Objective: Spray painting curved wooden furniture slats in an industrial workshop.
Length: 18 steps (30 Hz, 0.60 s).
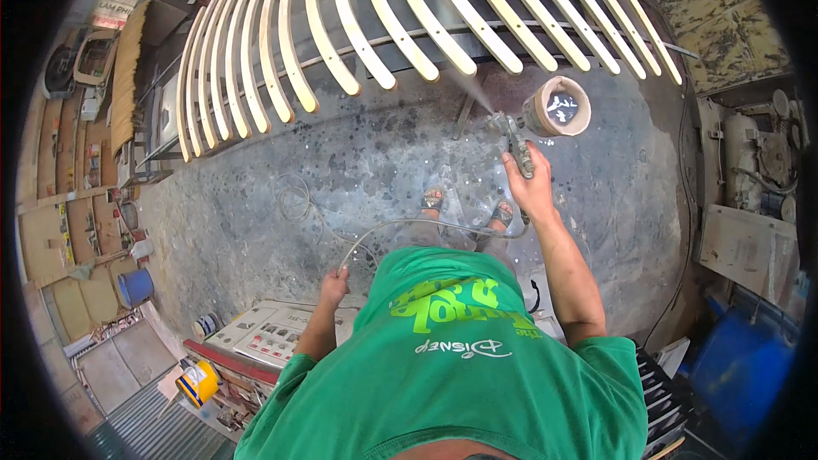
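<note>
In my right hand [532,187] is a spray gun [518,149], its handle wrapped by my fingers. A pale mist [471,92] leaves its nozzle toward the row of pale, curved wooden slats [409,21] ahead. Close to the gun's right side is a round, tan-rimmed pot [576,120] with glossy dark liquid in it; I cannot tell whether it is joined to the gun. A thin hose [400,222] runs from below the gun across my front to my left hand [335,286], which is low on the left with its fingers closed on the hose.
The slats rest across a long rail [375,41]. Hose loops lie on the stained concrete floor [213,204], left of my sandalled feet. A cluttered bench [264,332] with a yellow bucket [198,382] is behind left. Shelves line the left; a tank [741,153] and blue drum [737,366] stand right.
</note>
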Motion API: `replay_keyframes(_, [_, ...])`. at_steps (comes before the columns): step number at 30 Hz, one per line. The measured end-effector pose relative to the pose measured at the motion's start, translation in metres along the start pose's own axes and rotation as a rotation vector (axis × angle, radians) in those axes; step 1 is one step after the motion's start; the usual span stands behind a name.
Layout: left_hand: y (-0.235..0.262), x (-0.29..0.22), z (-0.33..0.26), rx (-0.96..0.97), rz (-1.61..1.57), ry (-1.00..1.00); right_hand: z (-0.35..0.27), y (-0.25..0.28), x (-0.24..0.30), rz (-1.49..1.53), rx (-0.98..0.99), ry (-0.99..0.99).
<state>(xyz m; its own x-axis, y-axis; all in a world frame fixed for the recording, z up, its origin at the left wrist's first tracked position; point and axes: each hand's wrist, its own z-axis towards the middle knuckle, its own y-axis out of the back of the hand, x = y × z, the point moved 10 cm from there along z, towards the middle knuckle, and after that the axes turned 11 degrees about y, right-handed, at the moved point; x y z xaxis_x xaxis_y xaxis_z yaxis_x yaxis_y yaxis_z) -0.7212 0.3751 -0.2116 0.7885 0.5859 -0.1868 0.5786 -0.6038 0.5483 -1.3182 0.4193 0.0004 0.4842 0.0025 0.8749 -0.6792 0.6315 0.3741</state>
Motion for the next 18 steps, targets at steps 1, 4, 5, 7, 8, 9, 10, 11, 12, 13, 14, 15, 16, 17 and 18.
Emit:
replay_keyframes(1, [-0.008,-0.003,-0.012,-0.012,0.005,-0.008,0.0,0.003,-0.002,0.016,0.02,-0.001])
replay_keyframes(4, [-0.037,-0.002,-0.033,-0.003,-0.022,0.023,-0.006,0.007,-0.004,0.067,0.094,0.005])
replay_keyframes(5, [-0.045,-0.006,-0.04,-0.004,-0.017,0.024,-0.009,0.008,-0.004,0.094,0.14,0.016])
replay_keyframes(7, [-0.058,-0.022,-0.062,-0.023,0.0,0.032,-0.014,0.014,-0.008,0.095,0.197,0.055])
replay_keyframes(8, [-0.061,-0.028,-0.07,-0.041,0.016,0.04,-0.016,0.015,-0.008,0.094,0.255,0.096])
replay_keyframes(9, [-0.067,-0.02,-0.067,-0.047,0.012,0.042,-0.017,0.021,-0.009,0.094,0.217,0.122])
replay_keyframes(10, [-0.074,-0.01,-0.061,-0.043,-0.014,0.048,-0.017,0.028,-0.013,0.1,0.22,0.126])
replay_keyframes(11, [-0.081,-0.01,-0.061,-0.036,-0.039,0.052,-0.014,0.036,-0.019,0.092,0.23,0.112])
replay_keyframes(12, [-0.088,-0.008,-0.063,-0.038,-0.041,0.053,-0.01,0.043,-0.024,0.085,0.241,0.099])
replay_keyframes(13, [-0.096,-0.008,-0.066,-0.026,-0.063,0.044,-0.007,0.051,-0.028,0.087,0.243,0.102])
replay_keyframes(14, [-0.104,-0.013,-0.072,-0.013,-0.084,0.034,-0.002,0.064,-0.034,0.059,0.204,0.097])
replay_keyframes(15, [-0.111,-0.016,-0.078,-0.015,-0.086,0.034,0.003,0.075,-0.038,0.032,0.166,0.091])
replay_keyframes(16, [-0.117,-0.022,-0.086,-0.038,-0.06,0.008,0.007,0.082,-0.042,0.033,0.166,0.093])
replay_keyframes(17, [-0.12,-0.026,-0.091,-0.064,-0.035,-0.018,0.014,0.092,-0.042,0.01,0.135,0.104])
replay_keyframes(18, [-0.126,-0.024,-0.091,-0.068,-0.038,-0.018,0.018,0.101,-0.04,-0.013,0.104,0.114])
